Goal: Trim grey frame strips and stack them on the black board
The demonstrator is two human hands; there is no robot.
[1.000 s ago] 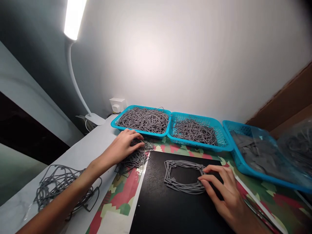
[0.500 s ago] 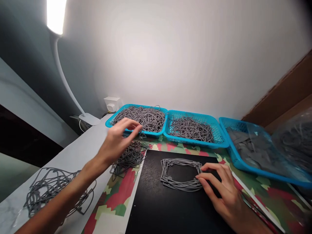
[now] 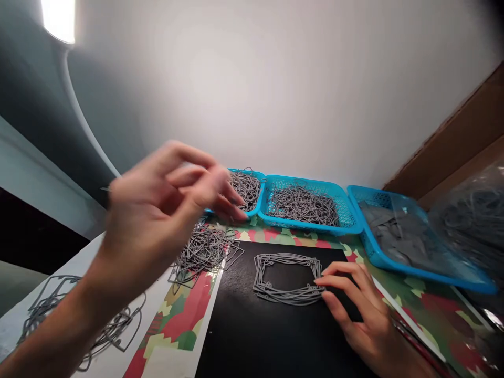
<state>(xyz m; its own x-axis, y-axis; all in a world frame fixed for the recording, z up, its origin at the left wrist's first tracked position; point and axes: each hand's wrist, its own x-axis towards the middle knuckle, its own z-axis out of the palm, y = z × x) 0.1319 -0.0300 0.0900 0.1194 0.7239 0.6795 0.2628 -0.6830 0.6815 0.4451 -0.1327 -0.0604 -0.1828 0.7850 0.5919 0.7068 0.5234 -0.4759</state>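
One tabletop (image 3: 153, 293) carries three blue baskets (image 3: 315, 229) along the wall, all with gray pieces inside. Black sheet (image 3: 244, 328) lies in front of them. Left hand (image 3: 157, 194) is raised, blurred, fingers curled; whether it grips anything cannot be told. Right hand (image 3: 364, 307) is partly open, fingertips touching the right end of the stacked gray frames (image 3: 291, 301) on the sheet. Loose tangle (image 3: 205, 249) lies left of the sheet.

Your raised left hand (image 3: 165, 194), motion-blurred, hides much of the leftmost blue basket (image 3: 262, 197), and left of that basket, the lamp (image 3: 59, 21) is cut by the top edge while its base is hidden.
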